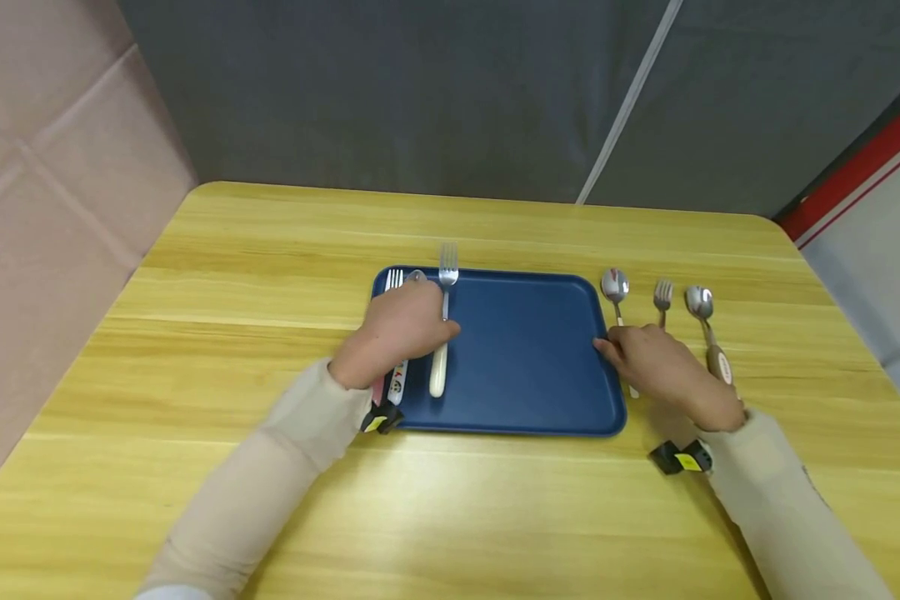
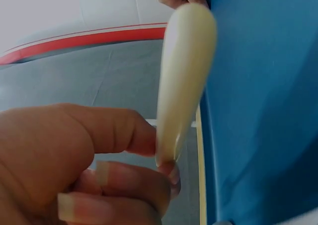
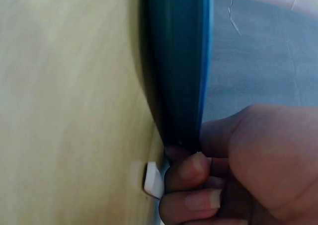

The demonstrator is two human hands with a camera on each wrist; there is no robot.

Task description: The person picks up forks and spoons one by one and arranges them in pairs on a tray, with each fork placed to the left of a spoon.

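That cream-handled fork (image 1: 442,333) is on the left part of the blue tray (image 1: 525,358), left hand (image 1: 397,333) pinching its handle, so I'd lay it flat next to the cutlery already there while the right hand (image 1: 656,362) grips the tray's right rim steady.

Two arms in long beige sleeves, snug to the wrist. Small black device with yellow label strapped under each wrist. Left hand (image 1: 401,329) and right hand (image 1: 663,362) bare; fingernails trimmed fairly long, unpainted, seen close in wrist views
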